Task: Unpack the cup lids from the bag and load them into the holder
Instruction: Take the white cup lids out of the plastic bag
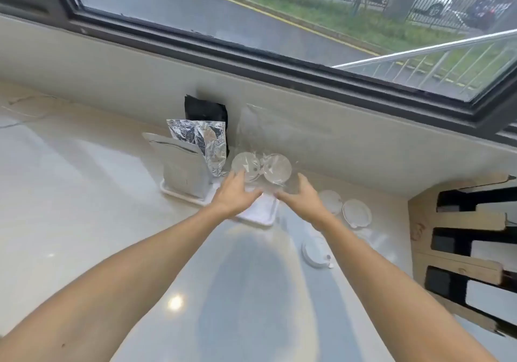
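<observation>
A clear plastic bag (263, 135) stands upright against the wall under the window. Two round stacks of cup lids (275, 167) show through its lower part. My left hand (236, 195) grips the bag's bottom left side, fingers against the left stack. From the other side my right hand (303, 198) holds the bottom right. Three loose white lids lie on the counter to the right: one (331, 200), another (356, 212) and a nearer one (316, 251). The wooden slotted holder (458, 266) stands at the far right.
A white tray (263, 217) sits under my hands. Its left part carries a silver pouch (181, 165), a crumpled foil bag (208, 143) and a black bag (205, 109). The pale glossy counter (84, 193) runs left and toward me.
</observation>
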